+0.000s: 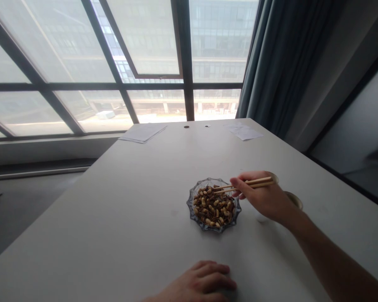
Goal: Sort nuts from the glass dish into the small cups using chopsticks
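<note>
My right hand [261, 195] grips a pair of wooden chopsticks [260, 182]. Their tips reach in among the peanuts and dark seeds [209, 207] that fill a clear glass bowl [204, 228] with a scalloped rim. Whether the tips pinch anything is too small to tell. Near the front of the table, my left hand [208, 279] rests palm down with its fingers loosely stretched and holds nothing. Beyond and beside my right hand, two cups [294, 200] show only partly, mostly covered by the hand and wrist.
The white table [113, 218] runs back toward large windows [157, 100]. Papers [143, 133] lie at its far left, and another sheet [246, 131] at its far right. Two small round holes [186, 126] sit near the back edge. A blue-grey curtain [271, 71] hangs at the right.
</note>
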A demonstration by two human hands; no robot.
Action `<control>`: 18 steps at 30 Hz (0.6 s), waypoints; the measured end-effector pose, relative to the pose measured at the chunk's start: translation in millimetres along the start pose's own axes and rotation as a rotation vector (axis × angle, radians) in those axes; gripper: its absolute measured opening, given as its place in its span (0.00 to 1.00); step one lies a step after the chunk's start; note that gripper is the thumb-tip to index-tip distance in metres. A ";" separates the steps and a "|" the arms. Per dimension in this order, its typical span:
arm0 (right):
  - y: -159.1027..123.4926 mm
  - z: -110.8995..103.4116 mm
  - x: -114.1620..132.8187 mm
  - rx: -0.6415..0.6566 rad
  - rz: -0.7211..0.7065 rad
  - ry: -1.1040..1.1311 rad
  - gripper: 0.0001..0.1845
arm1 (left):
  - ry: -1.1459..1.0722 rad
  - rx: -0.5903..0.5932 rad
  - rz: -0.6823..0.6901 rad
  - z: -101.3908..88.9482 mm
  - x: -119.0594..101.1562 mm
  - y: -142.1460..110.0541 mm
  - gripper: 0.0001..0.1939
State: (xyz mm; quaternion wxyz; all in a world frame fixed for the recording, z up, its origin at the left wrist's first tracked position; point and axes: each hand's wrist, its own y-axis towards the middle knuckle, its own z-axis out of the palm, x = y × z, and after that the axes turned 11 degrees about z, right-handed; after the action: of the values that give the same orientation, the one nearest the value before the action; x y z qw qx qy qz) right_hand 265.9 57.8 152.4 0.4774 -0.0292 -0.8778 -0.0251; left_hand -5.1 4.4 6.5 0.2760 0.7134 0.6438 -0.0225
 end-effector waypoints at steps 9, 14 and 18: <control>-3.7 -7.0 2.3 -0.036 0.025 -0.175 0.24 | 0.011 0.025 -0.010 -5.7 -2.9 3.7 0.10; 0.6 -11.5 -1.0 -0.076 0.023 -0.057 0.22 | 0.015 0.020 0.000 -3.4 -1.2 2.5 0.10; 4.5 -6.4 -3.1 -0.018 -0.024 -0.051 0.20 | 0.018 0.014 -0.005 -2.1 -0.7 1.6 0.10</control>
State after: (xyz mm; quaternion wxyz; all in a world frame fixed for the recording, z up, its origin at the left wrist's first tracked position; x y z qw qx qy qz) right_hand 273.3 61.7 153.3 0.4543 -0.0236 -0.8897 -0.0377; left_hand -4.4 4.6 9.1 0.2652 0.7138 0.6479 -0.0213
